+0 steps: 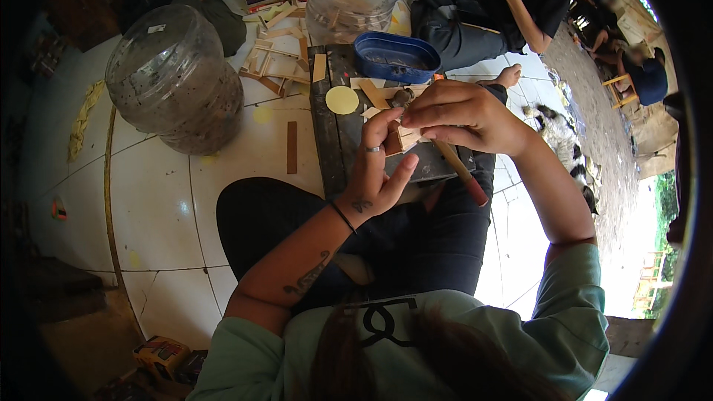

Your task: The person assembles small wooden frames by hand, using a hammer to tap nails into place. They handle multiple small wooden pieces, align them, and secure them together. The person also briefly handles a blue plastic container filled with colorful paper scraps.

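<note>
Over a low dark wooden table (pixel 338 152), both my hands meet at a small light wooden block-like piece (pixel 406 138). My left hand (pixel 375 167) steadies its left side, fingers bent around it and the thumb standing apart. From the right and above, my right hand (pixel 468 115) brings its fingertips together in a pinch at the piece's top; whatever lies between them is too small to make out. A hammer (pixel 459 169) rests beneath my right hand, its red-ended handle slanting toward me. Left of my hands sits a round pale yellow disc (pixel 342 100).
A blue oval tub (pixel 397 58) stands at the table's far side. Large clear plastic containers (pixel 174 74) and scattered wood strips (pixel 271 59) occupy the tiled floor. A brown strip (pixel 292 147) lies left of the table. Another person (pixel 490 7) sits opposite; a cat (pixel 558 134) lies right.
</note>
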Demonstrator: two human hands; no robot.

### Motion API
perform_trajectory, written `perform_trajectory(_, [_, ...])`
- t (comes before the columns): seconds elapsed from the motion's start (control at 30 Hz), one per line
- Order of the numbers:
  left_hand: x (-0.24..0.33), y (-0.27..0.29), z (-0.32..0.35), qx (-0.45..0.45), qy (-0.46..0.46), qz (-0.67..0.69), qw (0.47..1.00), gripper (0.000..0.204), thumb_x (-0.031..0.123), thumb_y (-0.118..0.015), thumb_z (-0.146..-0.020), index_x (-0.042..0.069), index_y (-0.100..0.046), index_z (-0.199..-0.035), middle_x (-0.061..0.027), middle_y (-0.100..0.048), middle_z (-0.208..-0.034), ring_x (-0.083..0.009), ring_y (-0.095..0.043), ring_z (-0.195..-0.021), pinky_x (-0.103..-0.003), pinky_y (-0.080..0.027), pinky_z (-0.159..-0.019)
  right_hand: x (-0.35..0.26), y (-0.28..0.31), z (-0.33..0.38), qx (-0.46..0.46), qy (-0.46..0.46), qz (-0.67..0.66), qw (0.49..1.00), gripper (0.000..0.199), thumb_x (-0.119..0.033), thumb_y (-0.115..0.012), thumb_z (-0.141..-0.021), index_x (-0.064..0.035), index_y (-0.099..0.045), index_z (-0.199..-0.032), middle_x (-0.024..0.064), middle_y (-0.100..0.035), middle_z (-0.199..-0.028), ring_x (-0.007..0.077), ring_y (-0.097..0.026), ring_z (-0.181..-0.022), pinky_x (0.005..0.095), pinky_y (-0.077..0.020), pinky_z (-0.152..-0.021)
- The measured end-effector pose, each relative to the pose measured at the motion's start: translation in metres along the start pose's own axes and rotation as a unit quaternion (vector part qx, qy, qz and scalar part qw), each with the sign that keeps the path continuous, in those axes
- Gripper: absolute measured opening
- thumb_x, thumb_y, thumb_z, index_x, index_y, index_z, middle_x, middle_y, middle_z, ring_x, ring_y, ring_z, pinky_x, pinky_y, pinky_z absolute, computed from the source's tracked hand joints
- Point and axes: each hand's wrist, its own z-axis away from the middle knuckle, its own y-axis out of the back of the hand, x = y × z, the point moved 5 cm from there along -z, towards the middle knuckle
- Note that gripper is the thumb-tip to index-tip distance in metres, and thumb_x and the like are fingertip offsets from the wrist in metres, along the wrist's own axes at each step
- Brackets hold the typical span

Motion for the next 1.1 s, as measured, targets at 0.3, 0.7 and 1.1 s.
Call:
perform_trajectory(0.3, [-0.007,0.001,0.003,-0.004,0.002,-0.014,1.000,0.053,0.021,-0.053,-0.093,0.001,-0.027,-0.135,-0.0166,-0.039,-0.129,-0.0249,-0.048,-0.115,-0.035,-0.042,-0.095,-0.001,0.001,0.000,-0.008,0.010,0.003,1.000,0.026,-0.006,-0.065,-0.080,-0.0052,-0.066,-0.106,0.0095,-0.062,-0.104,0.0272,-0.059,-0.094,0.0368,-0.0468,-0.080])
perform_trajectory(0.7, [-0.002,0.000,0.001,0.015,-0.009,-0.027,0.999,0.047,0.023,-0.052,-0.094,0.001,-0.034,-0.131,-0.0168,-0.044,-0.122,-0.0250,-0.049,-0.111,-0.037,-0.041,-0.095,-0.005,0.002,-0.002,-0.001,0.043,0.040,0.998,0.025,-0.007,-0.067,-0.078,-0.0046,-0.067,-0.103,0.0088,-0.063,-0.100,0.0271,-0.061,-0.093,0.0366,-0.0469,-0.079])
perform_trajectory(1.1, [0.007,-0.005,-0.005,0.013,-0.014,-0.171,0.985,0.046,0.025,-0.043,-0.096,0.002,-0.031,-0.135,-0.0141,-0.046,-0.106,-0.0217,-0.046,-0.085,-0.035,-0.043,-0.080,-0.009,0.004,-0.001,-0.022,0.057,0.115,0.991,0.028,-0.010,-0.065,-0.077,-0.0078,-0.065,-0.105,0.0070,-0.061,-0.104,0.0255,-0.060,-0.092,0.0378,-0.0457,-0.078])
